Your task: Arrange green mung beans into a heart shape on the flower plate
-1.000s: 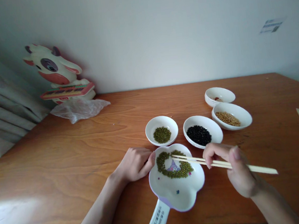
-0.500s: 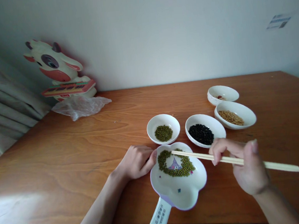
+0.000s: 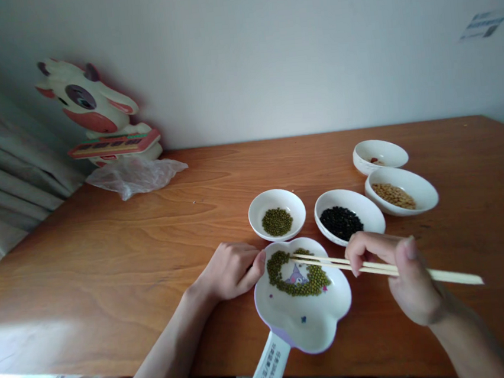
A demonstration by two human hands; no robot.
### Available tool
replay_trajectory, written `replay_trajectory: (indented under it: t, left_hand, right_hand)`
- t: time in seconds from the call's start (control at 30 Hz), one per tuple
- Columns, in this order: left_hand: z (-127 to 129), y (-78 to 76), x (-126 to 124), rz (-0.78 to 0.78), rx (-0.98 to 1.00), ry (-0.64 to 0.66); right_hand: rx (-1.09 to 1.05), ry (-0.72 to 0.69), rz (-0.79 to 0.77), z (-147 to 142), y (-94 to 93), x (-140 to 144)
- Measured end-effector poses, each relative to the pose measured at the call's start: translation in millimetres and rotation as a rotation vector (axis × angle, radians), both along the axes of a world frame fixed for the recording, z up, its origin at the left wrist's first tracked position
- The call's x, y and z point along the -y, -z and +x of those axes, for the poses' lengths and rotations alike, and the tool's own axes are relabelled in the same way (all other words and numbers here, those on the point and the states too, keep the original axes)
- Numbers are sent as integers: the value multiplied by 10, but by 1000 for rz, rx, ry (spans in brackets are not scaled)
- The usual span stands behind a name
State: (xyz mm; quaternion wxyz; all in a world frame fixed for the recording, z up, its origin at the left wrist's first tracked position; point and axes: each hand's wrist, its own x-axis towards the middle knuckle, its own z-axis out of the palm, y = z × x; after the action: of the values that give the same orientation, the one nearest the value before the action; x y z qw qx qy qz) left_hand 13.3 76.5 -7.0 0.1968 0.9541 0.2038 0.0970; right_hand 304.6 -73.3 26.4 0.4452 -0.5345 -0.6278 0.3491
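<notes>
A white flower-shaped bowl with a handle (image 3: 301,327) lies near the table's front edge, with green mung beans (image 3: 318,279) around a cartoon print inside. My left hand (image 3: 233,271) rests on the table with fingers curled in, its thumb and fingertips at the bowl's left rim. In my right hand (image 3: 398,270) is a pair of chopsticks (image 3: 452,276), held slantwise over the bowl. Their tips are among the beans at the upper part; whether a bean sits between them is too small to tell. Directly behind stands a small white bowl (image 3: 258,227) of mung beans.
Right of it stands a bowl of black beans (image 3: 341,223), partly behind my right hand. Farther back are a bowl of yellow beans (image 3: 393,196) and one with a few reddish bits (image 3: 384,151). A cow toy (image 3: 101,108) and plastic bag (image 3: 137,175) sit back left.
The chopsticks' shafts have spread slightly apart, and my right hand has shifted a little left. Their tips stay at about the same spot among the beans. My left hand keeps its place.
</notes>
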Motion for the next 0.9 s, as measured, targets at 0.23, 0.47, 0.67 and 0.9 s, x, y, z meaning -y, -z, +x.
replay_trajectory:
  t: [0.23,0.47,0.67,0.9]
  left_hand:
    - [-4,-20,10,1,-17,-3]
    - [-1,-23,8,11,-15,0]
    - [7,-40,19,23,12,-1]
    - [8,-45,15,18,-3,2]
  right_hand:
    - [21,-18,18,-25,-52,-3]
    - [-2,-4,67,-30,-13,-10]
    - [-109,50,108,-10,-97,8]
    - [-307,269,210,-139,-223,-177]
